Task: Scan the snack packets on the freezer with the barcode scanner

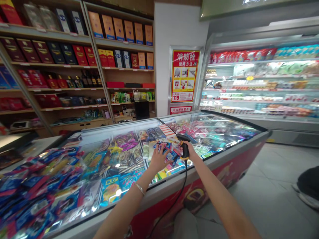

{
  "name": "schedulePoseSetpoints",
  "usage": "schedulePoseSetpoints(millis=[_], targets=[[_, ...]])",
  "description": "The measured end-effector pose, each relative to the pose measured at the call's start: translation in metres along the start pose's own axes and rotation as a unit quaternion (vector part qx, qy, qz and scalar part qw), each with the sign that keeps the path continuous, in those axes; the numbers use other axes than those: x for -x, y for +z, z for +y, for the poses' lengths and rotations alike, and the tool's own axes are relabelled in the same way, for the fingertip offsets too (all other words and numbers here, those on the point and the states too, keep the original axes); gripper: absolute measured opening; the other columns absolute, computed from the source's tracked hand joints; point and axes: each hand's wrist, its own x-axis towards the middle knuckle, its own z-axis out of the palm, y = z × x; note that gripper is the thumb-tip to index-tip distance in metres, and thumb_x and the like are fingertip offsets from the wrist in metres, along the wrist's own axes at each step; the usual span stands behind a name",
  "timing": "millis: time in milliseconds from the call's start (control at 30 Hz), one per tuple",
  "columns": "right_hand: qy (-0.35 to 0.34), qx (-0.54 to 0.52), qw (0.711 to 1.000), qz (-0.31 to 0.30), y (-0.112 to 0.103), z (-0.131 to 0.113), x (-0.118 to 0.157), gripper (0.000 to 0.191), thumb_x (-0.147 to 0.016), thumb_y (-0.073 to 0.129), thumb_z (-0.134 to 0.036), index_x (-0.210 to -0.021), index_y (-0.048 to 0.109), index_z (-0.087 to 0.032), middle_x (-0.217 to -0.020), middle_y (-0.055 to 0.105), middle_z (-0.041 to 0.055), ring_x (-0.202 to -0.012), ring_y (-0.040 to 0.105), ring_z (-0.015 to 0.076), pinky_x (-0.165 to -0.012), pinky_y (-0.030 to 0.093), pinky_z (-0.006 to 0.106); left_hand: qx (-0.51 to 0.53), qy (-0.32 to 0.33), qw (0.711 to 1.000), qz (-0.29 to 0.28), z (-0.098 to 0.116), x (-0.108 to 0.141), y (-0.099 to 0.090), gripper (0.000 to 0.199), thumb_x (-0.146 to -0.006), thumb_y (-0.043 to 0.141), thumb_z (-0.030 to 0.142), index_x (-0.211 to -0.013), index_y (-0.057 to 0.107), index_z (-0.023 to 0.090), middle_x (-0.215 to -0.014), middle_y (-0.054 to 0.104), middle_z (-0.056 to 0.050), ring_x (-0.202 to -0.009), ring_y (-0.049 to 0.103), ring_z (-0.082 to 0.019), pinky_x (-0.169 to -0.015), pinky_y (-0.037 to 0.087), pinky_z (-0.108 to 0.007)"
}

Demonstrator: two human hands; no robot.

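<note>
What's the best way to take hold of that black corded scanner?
Probably by the scanner's handle, from the right, where the right hand has it: the grip is slimmer than the head, and the cord hangs from its lower end.

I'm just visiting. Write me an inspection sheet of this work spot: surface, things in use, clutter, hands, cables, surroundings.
Surface: glass-topped, red-sided chest freezer; packaged goods visible inside.
Things in use: black handheld scanner with yellow trim; small blue-and-red packets.
Clutter: blurred heap of blue-and-pink shiny packets at near left.
Hands: left hand, fingers spread, on the small packets; right hand grips the scanner.
Cables: black cable hangs from the scanner's handle.
Surroundings: wooden shelves, red-and-yellow poster, lit grey fridge.
</note>
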Motion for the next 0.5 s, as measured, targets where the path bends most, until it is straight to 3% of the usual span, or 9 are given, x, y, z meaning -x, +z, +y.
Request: schedulePoseSetpoints(millis=[233, 333, 500], targets=[[-0.004, -0.043, 0.998, 0.039, -0.005, -0.006, -0.012, 0.022, -0.075, 0.055, -0.037, -0.069, 0.056, -0.016, -0.047, 0.053, 0.0018, -0.037, 0.045, 0.0102, -0.036, 0.038, 0.020, 0.004, -0.015, 1.000, 0.005, 0.007, -0.020, 0.007, 0.066, -0.082, 0.049, 0.064, -0.141, 0.044, 0.036, -0.157, 0.022, -0.008, -0.141, 0.014, -0.046, -0.108, 0.026, -0.061], [-0.021, -0.052, 0.997, 0.045, -0.006, -0.012, -0.008, 0.017, -0.075, 0.056, -0.034, -0.072, 0.056, -0.017, -0.051, 0.056, 0.0020, -0.039, 0.047, 0.0108, -0.036, 0.039, 0.020, 0.011, -0.020, 1.000, -0.007, 0.008, -0.021, 0.002, 0.064, -0.083, 0.047, 0.064, -0.140, 0.044, 0.036, -0.157, 0.024, -0.007, -0.141, 0.017, -0.045, -0.109, 0.025, -0.061], [-0.038, -0.048, 0.997, 0.041, 0.002, -0.022, 0.011, 0.015, -0.075, 0.056, -0.033, -0.075, 0.055, -0.018, -0.049, 0.053, -0.0004, -0.039, 0.046, 0.0105, -0.037, 0.039, 0.020, 0.025, -0.026, 0.999, -0.005, -0.008, -0.014, -0.018, 0.062, -0.090, 0.039, 0.058, -0.146, 0.033, 0.035, -0.154, 0.033, -0.003, -0.142, 0.023, -0.035, -0.113, 0.023, -0.055]])
